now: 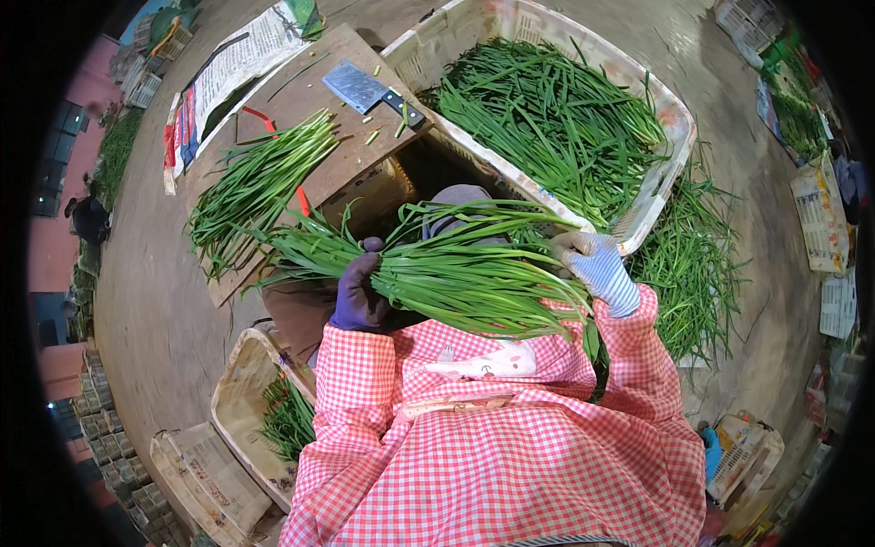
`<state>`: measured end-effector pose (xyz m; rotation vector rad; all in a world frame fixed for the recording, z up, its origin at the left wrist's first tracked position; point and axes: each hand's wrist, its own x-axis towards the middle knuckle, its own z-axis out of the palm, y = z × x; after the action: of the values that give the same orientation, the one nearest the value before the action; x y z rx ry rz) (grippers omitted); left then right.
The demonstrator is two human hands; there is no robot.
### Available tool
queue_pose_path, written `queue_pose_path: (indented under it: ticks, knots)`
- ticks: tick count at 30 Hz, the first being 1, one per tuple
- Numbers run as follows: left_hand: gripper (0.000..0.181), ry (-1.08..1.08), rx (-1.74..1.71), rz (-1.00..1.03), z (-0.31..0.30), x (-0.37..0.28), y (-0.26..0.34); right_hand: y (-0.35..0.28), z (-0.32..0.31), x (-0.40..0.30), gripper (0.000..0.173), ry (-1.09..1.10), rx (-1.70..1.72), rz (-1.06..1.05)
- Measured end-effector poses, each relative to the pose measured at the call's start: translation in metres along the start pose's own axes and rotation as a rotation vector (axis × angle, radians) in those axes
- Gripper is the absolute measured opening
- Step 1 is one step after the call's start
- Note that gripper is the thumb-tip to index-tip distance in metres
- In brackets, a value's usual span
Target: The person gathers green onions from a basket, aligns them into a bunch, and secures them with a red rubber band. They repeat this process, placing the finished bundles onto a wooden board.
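My left hand, in a dark purple glove, is closed around the middle of a bunch of garlic chives. The bunch lies level in front of my chest, leaves to the left and stalk ends to the right. At those stalk ends is my right hand, in a white glove with blue stripes. Its fingers are bent in around a few stalks, partly hidden. A second bunch of chives rests on the wooden board. Near the board's right corner lies a cleaver with a black handle, among cut stalk bits.
A large white plastic crate of chives stands ahead on the right. Loose chives are heaped beside it. Red ties and a printed sack are on the left. Another crate with greens sits at my left side.
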<state>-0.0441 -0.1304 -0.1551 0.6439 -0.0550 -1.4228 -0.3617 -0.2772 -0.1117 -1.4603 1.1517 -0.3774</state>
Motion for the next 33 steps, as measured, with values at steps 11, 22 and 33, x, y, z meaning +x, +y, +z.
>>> queue_pose_path:
  ticks: [11, 22, 33]
  knots:
    - [0.025, -0.002, 0.094, 0.032, 0.013, -0.009, 0.004, 0.077, -0.028, -0.002, 0.019, 0.171, -0.838, -0.241]
    - [0.025, -0.025, 0.159, 0.088, 0.005, -0.006, 0.004, 0.105, -0.099, -0.085, 0.030, 0.190, -0.953, 0.299]
    - [0.025, 0.048, 0.098, 0.061, 0.026, -0.012, 0.007, -0.020, -0.016, 0.044, 0.036, -0.005, -0.682, -0.476]
